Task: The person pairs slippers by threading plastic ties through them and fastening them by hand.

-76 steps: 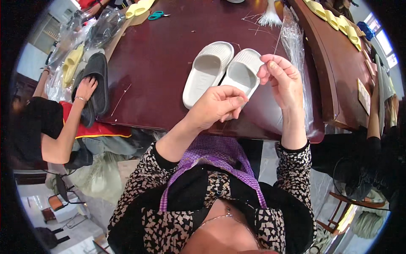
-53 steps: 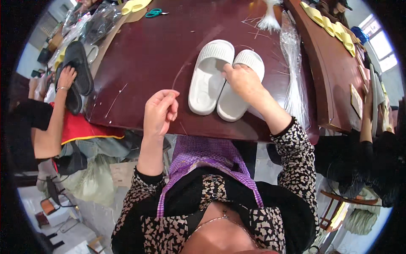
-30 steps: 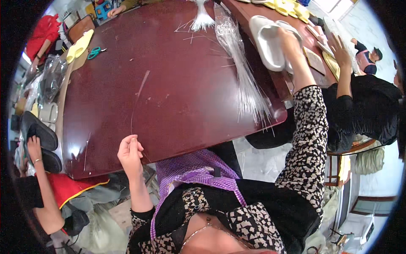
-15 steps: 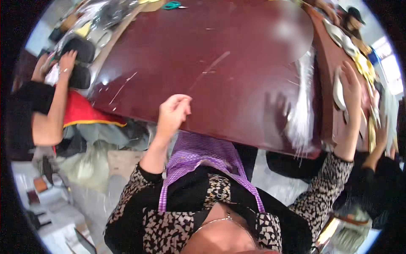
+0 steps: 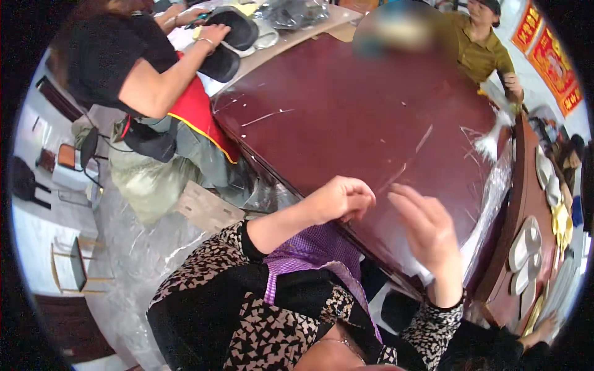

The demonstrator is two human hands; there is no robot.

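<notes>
My left hand [image 5: 345, 199] is over the near edge of the dark red glossy table [image 5: 346, 111], its fingers bent inward. Whatever those fingers may hold is hidden. Close beside it on the right is my right hand [image 5: 427, 227], raised, its fingers stretched out and nothing visible in it. A small gap separates the two hands. Thin pale streaks or threads lie on the tabletop. Along the table's right side runs a bundle of white threads [image 5: 493, 137], with clear plastic film [image 5: 495, 195] nearer me.
At left, a co-worker's hand [image 5: 215, 33] touches dark slipper-shaped pieces [image 5: 234, 28]. Beige slippers [image 5: 525, 243] and yellow pieces [image 5: 562, 226] lie on the brown surface at right. A person in olive [image 5: 481, 46] stands at the far right. Clear plastic sheeting [image 5: 145, 272] covers the floor.
My view has swung left. My right hand has come from over the slippers at right to beside my left hand. The person in olive now shows.
</notes>
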